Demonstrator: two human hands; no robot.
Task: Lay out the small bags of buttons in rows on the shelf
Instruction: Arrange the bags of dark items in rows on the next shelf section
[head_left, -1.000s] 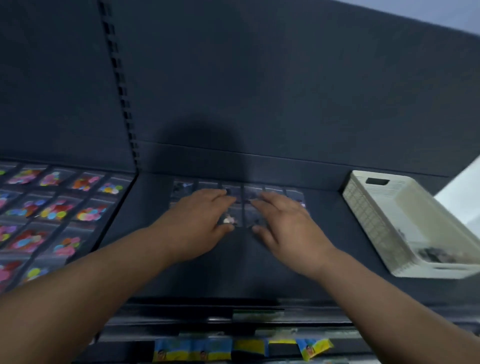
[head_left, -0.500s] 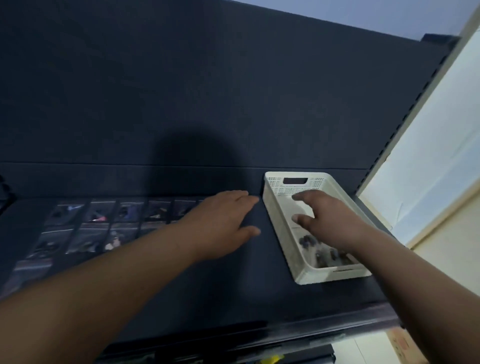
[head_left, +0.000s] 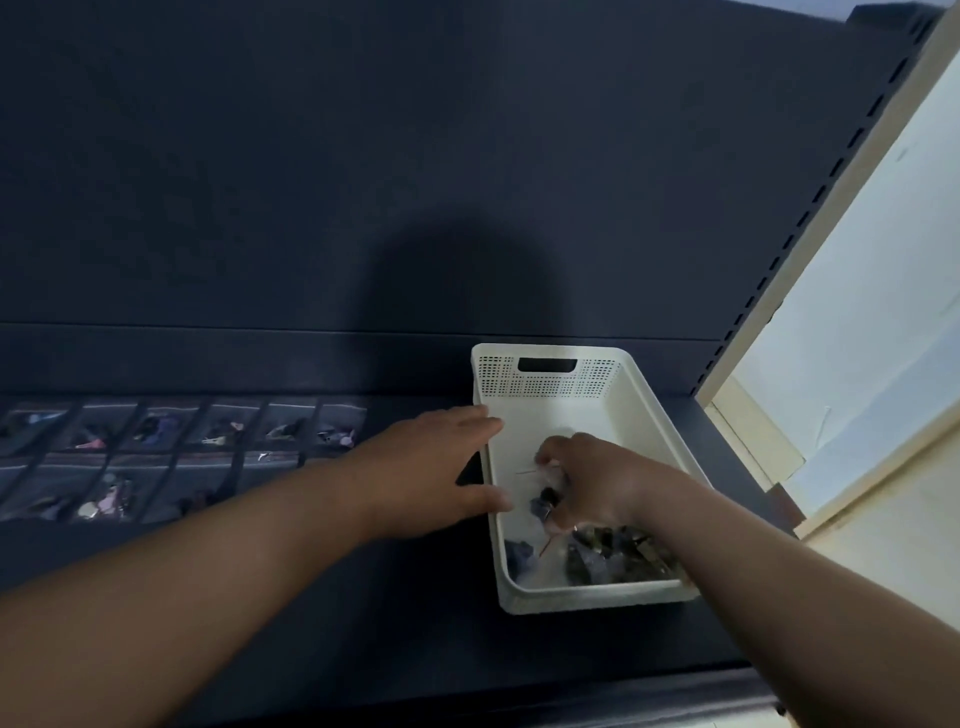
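Note:
A white perforated basket (head_left: 550, 376) stands on the dark shelf (head_left: 395, 597) at the right. Loose small bags of dark buttons (head_left: 618, 558) lie in its near end. My right hand (head_left: 592, 486) is inside the basket, fingers closed on a small clear bag of dark buttons (head_left: 544, 501). My left hand (head_left: 441, 467) rests flat and open on the shelf against the basket's left wall, thumb at the rim. Two rows of laid-out button bags (head_left: 171, 452) run along the shelf to the left.
The dark back panel (head_left: 363, 182) rises behind the shelf. A slotted upright (head_left: 810, 208) and a pale wall (head_left: 872, 312) bound the right side. Bare shelf lies in front of the rows and the basket.
My view swung right from the rows to the basket. My right hand went down into the basket and closed on a bag; my left hand slid to the basket's left wall.

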